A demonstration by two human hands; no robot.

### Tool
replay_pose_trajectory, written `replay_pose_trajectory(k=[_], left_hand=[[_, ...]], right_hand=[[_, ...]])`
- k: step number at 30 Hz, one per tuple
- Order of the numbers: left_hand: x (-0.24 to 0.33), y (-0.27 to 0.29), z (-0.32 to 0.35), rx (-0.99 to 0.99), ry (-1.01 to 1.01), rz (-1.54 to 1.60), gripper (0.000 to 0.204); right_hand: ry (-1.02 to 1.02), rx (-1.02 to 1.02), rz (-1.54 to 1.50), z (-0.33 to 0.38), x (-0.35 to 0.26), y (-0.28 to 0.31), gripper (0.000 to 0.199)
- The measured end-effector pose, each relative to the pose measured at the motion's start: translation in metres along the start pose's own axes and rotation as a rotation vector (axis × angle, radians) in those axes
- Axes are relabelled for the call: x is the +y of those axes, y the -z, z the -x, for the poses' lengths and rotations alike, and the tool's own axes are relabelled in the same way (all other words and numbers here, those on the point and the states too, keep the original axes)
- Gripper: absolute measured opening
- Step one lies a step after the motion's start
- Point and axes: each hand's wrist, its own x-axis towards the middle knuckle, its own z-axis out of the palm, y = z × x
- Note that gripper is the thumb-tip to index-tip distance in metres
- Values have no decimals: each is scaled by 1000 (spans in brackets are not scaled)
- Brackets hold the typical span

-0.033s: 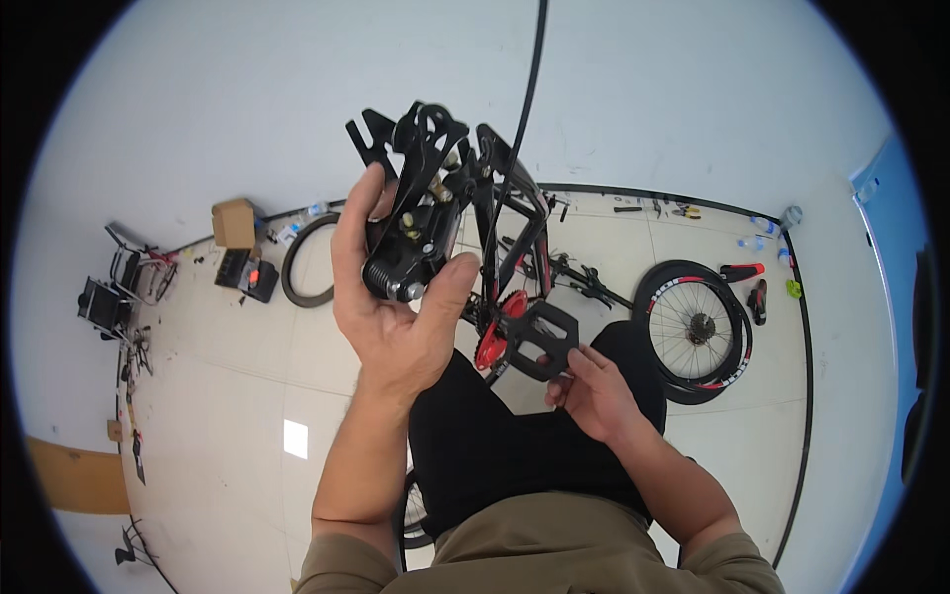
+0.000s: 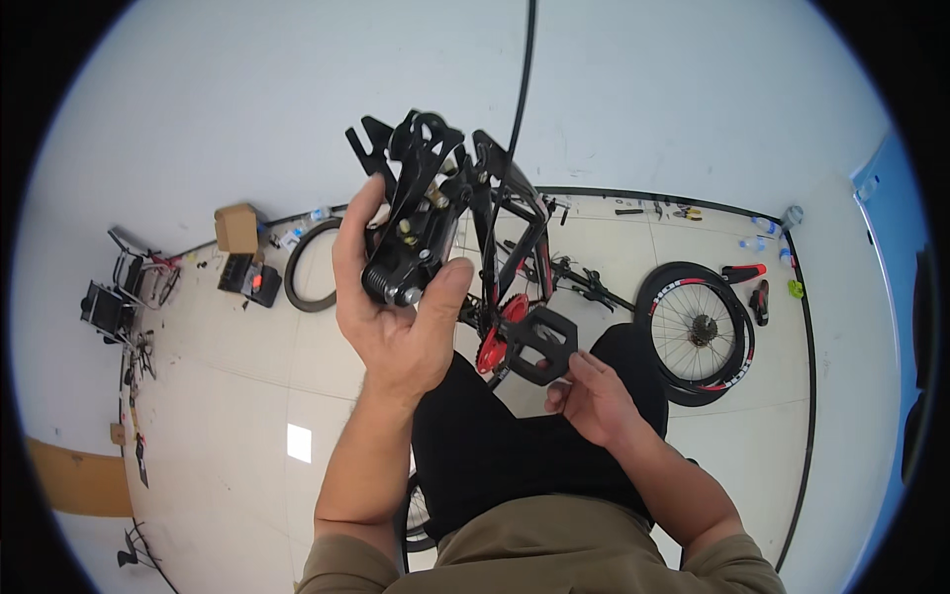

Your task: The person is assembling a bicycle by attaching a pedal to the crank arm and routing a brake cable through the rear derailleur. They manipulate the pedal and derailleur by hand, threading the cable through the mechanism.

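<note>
My left hand (image 2: 398, 345) is raised at the centre, its fingers and thumb wrapped round a black rear derailleur (image 2: 411, 247) with bolts and a spring-like ribbed end. The derailleur sits by the dropout end of a black and red bicycle frame (image 2: 524, 247). Lower and to the right, my right hand (image 2: 599, 404) pinches the near right edge of a black flat pedal (image 2: 542, 346) between thumb and fingers. Beside the pedal is a red chainring (image 2: 492, 348), partly covered by it. A thin black cable (image 2: 524, 89) rises past the frame.
A bicycle wheel (image 2: 698, 332) with a cassette lies at right, near a red and black saddle (image 2: 744, 272). Pliers (image 2: 688, 213) and bottles (image 2: 762, 226) line the far wall. At left are a tyre (image 2: 297, 277), a cardboard box (image 2: 237, 230) and an open toolbox (image 2: 247, 279).
The whole view has shifted slightly. Both hands keep their holds on the derailleur and the pedal.
</note>
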Motion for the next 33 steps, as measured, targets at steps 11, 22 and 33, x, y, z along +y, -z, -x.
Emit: replay_pose_trajectory(k=[11, 22, 33], left_hand=[[12, -1, -4, 4, 109, 98, 66], [45, 10, -84, -339, 553, 206, 74], [52, -7, -87, -269, 451, -10, 27]], right_hand=[[-66, -15, -67, 4, 6, 5, 28], [-66, 1, -108, 3, 12, 3, 24], [-56, 9, -35, 1, 17, 8, 23]])
